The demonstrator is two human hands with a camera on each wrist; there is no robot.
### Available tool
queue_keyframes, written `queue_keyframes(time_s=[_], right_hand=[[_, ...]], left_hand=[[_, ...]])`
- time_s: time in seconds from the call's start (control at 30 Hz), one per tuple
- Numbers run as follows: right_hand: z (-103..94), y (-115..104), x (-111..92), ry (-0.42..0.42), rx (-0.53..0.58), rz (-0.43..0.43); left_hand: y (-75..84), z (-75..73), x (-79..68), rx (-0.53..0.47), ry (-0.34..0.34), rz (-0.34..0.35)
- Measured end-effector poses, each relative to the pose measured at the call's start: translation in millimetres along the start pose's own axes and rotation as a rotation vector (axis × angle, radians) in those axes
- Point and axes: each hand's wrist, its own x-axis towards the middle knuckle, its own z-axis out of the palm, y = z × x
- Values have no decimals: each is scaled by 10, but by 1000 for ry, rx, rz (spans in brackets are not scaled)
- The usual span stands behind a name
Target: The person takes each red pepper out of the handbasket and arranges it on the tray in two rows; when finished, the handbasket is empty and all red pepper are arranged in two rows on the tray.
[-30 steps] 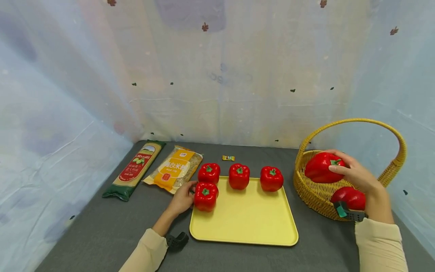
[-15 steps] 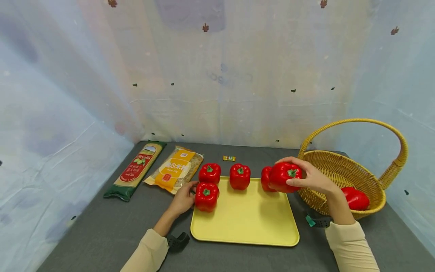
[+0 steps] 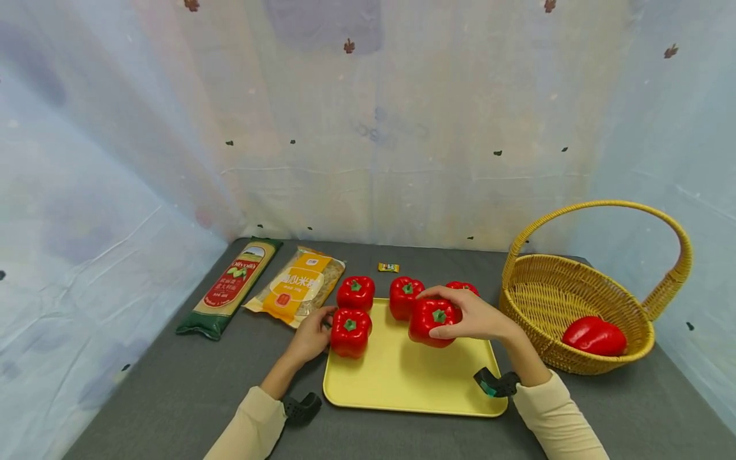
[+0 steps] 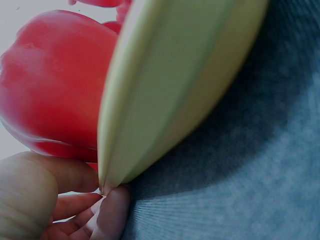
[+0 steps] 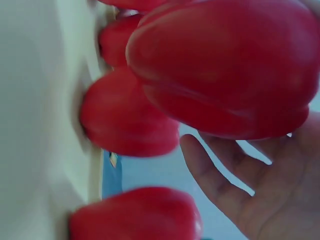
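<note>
Pepper (image 3: 424, 326), red and very glossy, is in my right hand (image 3: 471, 317), above the yellow tray (image 3: 414, 391) and a little raised from it, as its shadow lies below. My thumb is on the near side, close to the green stem (image 3: 439, 315), and my fingers go over the far side, so I pinch it across its wide shoulders. How hard I press, I cannot tell.

I judge that this pepper is rather light and its skin stiff, but the smooth shine can make it slippery. It is better to take it by the broad sides, where the grooves give some help to the fingers; the stem looks too small for a safe hold. I do not think it is very fragile, yet its neighbours stand near and could be knocked.

My left hand (image 3: 310, 335) pinches the left edge of the tray between thumb and fingers, just beside the front-left pepper (image 3: 350, 338). This steadies the tray, I suppose.
</note>
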Motion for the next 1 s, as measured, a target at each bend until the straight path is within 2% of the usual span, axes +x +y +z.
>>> queue_keyframes(time_s=[0.17, 0.3, 0.47, 1.0], right_hand=[[123, -40, 43, -10, -107, 35], [192, 6, 71, -28, -178, 17], [245, 33, 86, -11, -245, 1], [253, 7, 92, -23, -314, 22]], left_hand=[[8, 0, 2, 8, 0, 2], [16, -6, -3, 4, 2, 5], [19, -5, -8, 2, 0, 2], [6, 3, -3, 6, 5, 8]])
